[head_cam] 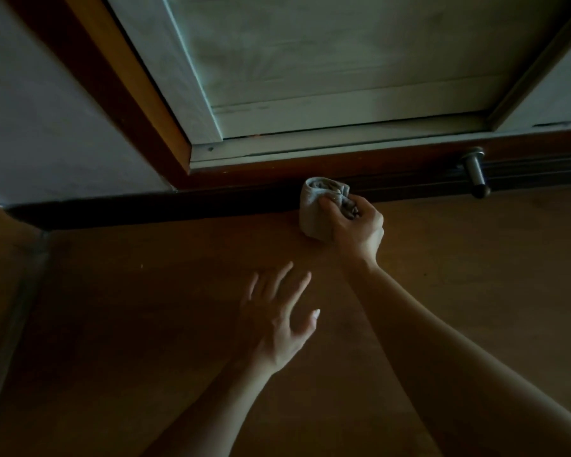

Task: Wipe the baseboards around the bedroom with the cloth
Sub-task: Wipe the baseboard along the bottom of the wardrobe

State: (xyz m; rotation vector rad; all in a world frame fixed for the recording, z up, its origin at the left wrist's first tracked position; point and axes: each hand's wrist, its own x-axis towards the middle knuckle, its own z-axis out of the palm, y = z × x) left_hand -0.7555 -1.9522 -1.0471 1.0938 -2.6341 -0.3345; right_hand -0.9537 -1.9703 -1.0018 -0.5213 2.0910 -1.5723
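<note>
Dim room. Brown wood floor (139, 291) fills the lower half of the frame. A dark baseboard (145, 206) runs across the middle, under a pale wall (47, 127) at upper left & a wood door frame (112, 77) w/ a grey-white door (310, 61) at top ctr. A metal door stop (475, 171) sticks out at mid right.

The cloth (314, 209), bunched, sits just right of ctr, touching baseboard & floor. The right hand (356, 225) grips it from the right, fingers curled into the folds. The left hand (277, 321) is at lower ctr, fingers spread, holding nothing; can't tell if it touches the floor.

Low light hides baseboard detail. Both forearms are cut off at the btm edge.
</note>
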